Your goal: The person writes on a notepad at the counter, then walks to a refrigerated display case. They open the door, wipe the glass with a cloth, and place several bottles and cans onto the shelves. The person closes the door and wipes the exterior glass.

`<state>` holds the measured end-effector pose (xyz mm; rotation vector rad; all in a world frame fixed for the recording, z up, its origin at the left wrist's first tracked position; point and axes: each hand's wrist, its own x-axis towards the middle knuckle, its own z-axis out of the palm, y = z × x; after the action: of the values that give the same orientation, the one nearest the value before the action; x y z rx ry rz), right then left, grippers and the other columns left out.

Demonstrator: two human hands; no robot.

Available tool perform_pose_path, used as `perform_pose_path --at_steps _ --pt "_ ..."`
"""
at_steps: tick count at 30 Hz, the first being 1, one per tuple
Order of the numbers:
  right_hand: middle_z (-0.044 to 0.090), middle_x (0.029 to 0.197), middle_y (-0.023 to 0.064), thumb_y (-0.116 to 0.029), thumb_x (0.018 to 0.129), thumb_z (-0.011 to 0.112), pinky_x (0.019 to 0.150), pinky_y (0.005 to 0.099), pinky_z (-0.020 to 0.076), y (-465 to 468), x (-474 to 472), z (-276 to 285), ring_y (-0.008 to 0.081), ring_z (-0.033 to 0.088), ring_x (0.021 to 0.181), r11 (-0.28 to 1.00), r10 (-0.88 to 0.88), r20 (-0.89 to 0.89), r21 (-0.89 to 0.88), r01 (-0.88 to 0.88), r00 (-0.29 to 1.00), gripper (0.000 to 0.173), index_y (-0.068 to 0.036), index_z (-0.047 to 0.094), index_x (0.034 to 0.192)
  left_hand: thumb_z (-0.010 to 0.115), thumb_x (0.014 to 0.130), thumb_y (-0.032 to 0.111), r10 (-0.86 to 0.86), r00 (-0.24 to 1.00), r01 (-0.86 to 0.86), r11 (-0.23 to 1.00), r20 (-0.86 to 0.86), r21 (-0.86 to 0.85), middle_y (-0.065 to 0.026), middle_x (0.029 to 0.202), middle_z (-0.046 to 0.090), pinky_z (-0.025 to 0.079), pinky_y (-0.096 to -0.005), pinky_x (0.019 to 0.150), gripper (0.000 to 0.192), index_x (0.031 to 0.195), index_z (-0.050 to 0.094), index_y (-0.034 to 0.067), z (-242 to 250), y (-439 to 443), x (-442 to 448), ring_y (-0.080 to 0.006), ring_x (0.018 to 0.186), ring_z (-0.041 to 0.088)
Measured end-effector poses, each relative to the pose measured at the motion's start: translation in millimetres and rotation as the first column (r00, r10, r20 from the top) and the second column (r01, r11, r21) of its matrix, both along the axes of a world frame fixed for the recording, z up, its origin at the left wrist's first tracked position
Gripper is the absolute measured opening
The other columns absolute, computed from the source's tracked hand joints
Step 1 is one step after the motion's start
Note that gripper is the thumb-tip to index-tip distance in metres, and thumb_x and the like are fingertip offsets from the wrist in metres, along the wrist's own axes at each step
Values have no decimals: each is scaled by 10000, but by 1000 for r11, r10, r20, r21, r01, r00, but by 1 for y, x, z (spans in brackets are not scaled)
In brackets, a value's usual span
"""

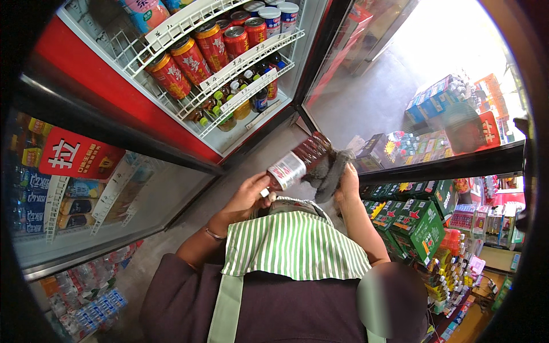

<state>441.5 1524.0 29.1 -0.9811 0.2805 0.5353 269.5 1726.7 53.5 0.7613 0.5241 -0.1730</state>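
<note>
A large plastic bottle (296, 165) of dark liquid, with a white label, lies slanted before my chest. My left hand (251, 193) grips its capped neck end. A dark grey cloth (330, 173) is bunched in my right hand (348, 184) and touches the bottle's ribbed base. Beyond my hands stands an open drinks fridge (257, 143) with wire shelves. Red and orange cans (188, 60) fill one shelf, and small bottles with green, white and blue caps (227, 96) stand on the lowest.
A glass fridge door (377, 98) stands open on the right. Another glass door (128, 201) is on the left, with drinks behind it. Green cartons (418, 227) and rows of bottles (446, 274) are at the right. Wrapped bottle packs (96, 313) sit on the floor at lower left.
</note>
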Motion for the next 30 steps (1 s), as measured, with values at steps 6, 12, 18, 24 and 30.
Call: perform_pose_path --at_steps 6,12,18,24,30 --pt "624 1057 134 -191 910 474 818 388 518 -30 4 -8 255 627 927 991 48 1 122 -48 999 273 5 569 1075 473 950 342 442 897 -438 895 21 -88 -38 793 572 441 -243 518 277 972 526 71 -75 50 -6 -126 628 539" --pt "592 1148 140 -258 923 443 922 413 454 -59 -12 -20 283 575 1038 988 27 -73 152 -15 997 354 -8 545 1151 523 928 355 789 612 -789 614 56 -35 -9 854 578 431 -222 514 256 1048 490 131 -137 122 48 -104 642 534" --pt "592 1141 126 -274 907 476 912 399 460 -101 -25 -22 273 570 1036 994 -89 -82 60 94 993 337 -27 557 1122 544 912 323 932 350 -936 345 92 64 8 1033 551 403 -216 538 336 1201 448 182 -164 198 125 -105 705 517" --pt "589 1148 112 -261 909 477 911 394 461 -120 -30 -3 268 573 1031 981 -192 -76 -11 192 978 332 -42 544 1149 558 895 241 971 238 -968 234 38 86 -33 903 595 398 -217 542 270 1131 475 139 -215 283 152 -130 678 533" --pt "582 1163 120 -277 907 473 915 405 457 -148 -47 -27 272 574 1032 958 -285 -95 -37 283 954 375 -21 527 1175 533 905 228 927 323 -941 292 191 170 -59 926 580 420 -239 537 253 1117 459 111 -142 203 174 -128 690 532"
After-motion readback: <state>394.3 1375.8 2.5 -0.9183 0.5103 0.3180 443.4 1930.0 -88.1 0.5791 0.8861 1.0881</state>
